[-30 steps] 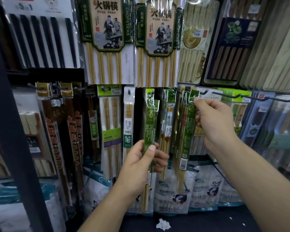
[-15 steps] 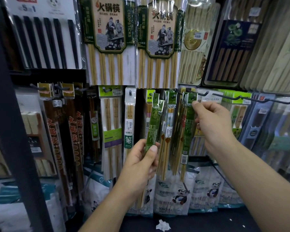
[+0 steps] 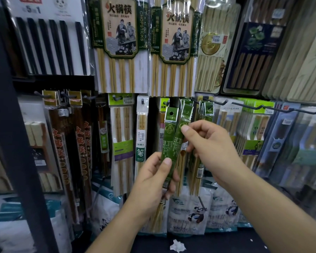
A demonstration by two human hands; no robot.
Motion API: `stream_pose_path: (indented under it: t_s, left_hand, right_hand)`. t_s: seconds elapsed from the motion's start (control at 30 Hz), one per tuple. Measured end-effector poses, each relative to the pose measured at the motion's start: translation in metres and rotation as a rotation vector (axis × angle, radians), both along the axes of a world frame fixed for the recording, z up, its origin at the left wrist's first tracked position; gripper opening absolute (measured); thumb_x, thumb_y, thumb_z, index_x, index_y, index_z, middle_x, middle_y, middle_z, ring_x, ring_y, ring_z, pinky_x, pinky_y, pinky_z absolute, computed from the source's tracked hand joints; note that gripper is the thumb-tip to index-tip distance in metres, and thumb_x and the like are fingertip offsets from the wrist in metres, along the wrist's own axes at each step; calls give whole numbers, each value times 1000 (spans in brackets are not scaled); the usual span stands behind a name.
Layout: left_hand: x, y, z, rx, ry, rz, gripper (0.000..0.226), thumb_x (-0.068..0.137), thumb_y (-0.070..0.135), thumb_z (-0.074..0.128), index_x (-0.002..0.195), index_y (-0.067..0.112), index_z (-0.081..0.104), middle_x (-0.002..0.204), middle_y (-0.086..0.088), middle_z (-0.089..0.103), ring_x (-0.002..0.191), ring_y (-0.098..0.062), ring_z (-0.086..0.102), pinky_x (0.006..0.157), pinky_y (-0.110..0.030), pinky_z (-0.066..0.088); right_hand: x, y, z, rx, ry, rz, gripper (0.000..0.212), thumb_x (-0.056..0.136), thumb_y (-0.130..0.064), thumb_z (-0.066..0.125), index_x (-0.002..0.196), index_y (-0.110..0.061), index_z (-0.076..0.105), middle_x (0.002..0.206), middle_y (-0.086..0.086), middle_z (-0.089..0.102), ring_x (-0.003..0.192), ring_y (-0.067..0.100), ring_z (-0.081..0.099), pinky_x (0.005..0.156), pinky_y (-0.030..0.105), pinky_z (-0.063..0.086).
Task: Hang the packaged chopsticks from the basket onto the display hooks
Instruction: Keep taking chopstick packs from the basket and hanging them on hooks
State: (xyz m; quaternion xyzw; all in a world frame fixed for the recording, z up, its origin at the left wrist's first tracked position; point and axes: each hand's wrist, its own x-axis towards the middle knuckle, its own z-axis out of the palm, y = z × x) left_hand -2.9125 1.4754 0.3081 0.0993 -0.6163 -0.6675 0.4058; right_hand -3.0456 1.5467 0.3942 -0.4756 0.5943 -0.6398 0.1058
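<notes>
Shop aisle, packaged chopsticks (image 3: 119,52) hanging on display hooks (image 3: 215,102), price stickers

I count two green chopstick packs, both upright, tilted slightly right and off the hooks. The left pack (image 3: 169,143) shows its hang-hole at the top, and the right pack (image 3: 181,137) touches it. A black wire hook (image 3: 217,102) up to the right carries matching packs (image 3: 207,109).
</notes>
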Motion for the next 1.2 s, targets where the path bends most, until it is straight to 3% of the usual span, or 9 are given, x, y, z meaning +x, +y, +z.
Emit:
stream_pose_path:
  t_s: [0.1, 0.2, 0.3, 0.33, 0.47, 0.6, 1.0, 1.1, 1.2]
  left_hand:
    - [-1, 0, 0, -14, 21, 17, 15, 100, 37, 57, 91, 29, 67, 82, -7, 72, 64, -19, 67, 47, -28, 51]
    - [-5, 2, -1, 10, 8, 82, 14, 95, 39, 60, 89, 35, 72, 92, -3, 77, 80, -20, 75, 65, -42, 64]
    - [-8, -2, -5, -15, -24, 186, 17, 96, 33, 58, 91, 27, 74, 96, -1, 77, 91, -14, 74, 74, -26, 60]
    - [-8, -3, -5, 3, -19, 192, 18, 100, 26, 57, 92, 22, 73, 96, -2, 77, 91, -14, 73, 73, -24, 59]
    - [-7, -3, -4, 34, -25, 169, 17, 105, 14, 51, 103, 9, 67, 91, 0, 75, 86, -14, 71, 74, -38, 63]
    - [-7, -3, -5, 5, -40, 156, 17, 106, 14, 50, 105, 8, 66, 90, -1, 75, 82, -13, 70, 72, -32, 62]
    - [-7, -6, -8, -5, -46, 146, 18, 105, 17, 51, 103, 12, 68, 90, -3, 75, 80, -16, 69, 71, -31, 60]
    - [-7, -6, -8, -12, -50, 133, 18, 105, 17, 51, 103, 12, 68, 90, -3, 75, 81, -17, 70, 72, -32, 61]
    - [-7, -7, -9, -10, -51, 128, 18, 105, 18, 52, 103, 13, 68, 89, -2, 75, 81, -16, 69, 73, -32, 60]
  right_hand:
    - [-3, 0, -1, -2, -9, 19, 11, 95, -28, 70, 89, -19, 70, 67, 4, 64, 56, 6, 60, 52, 13, 45]
    - [-9, 1, 2, -11, -51, 3, 16, 96, -26, 68, 82, -19, 64, 66, -2, 60, 57, 8, 59, 51, 16, 45]
    - [-19, 2, 10, -49, -131, -72, 28, 98, -24, 64, 71, -25, 57, 63, -7, 54, 54, 7, 56, 53, 21, 42]
    - [-22, 2, 13, -61, -149, -98, 30, 98, -24, 63, 70, -27, 56, 61, -8, 52, 53, 7, 54, 53, 23, 41]
    - [-35, 2, 17, -75, -159, -161, 25, 99, -27, 64, 74, -23, 59, 52, -13, 50, 50, 6, 49, 52, 23, 42]
    - [-41, 0, 13, -66, -170, -181, 24, 98, -27, 65, 75, -21, 62, 50, -14, 48, 49, 5, 46, 45, 16, 42]
    - [-44, -2, 10, -56, -164, -241, 24, 96, -31, 67, 77, -17, 64, 52, -10, 46, 52, 11, 42, 45, 16, 42]
    - [-43, -2, 10, -66, -178, -237, 30, 98, -34, 66, 74, -17, 60, 49, -11, 42, 51, 10, 40, 51, 16, 45]
    - [-43, -3, 10, -61, -199, -230, 33, 98, -35, 64, 73, -16, 57, 51, -9, 39, 51, 11, 38, 67, 22, 44]
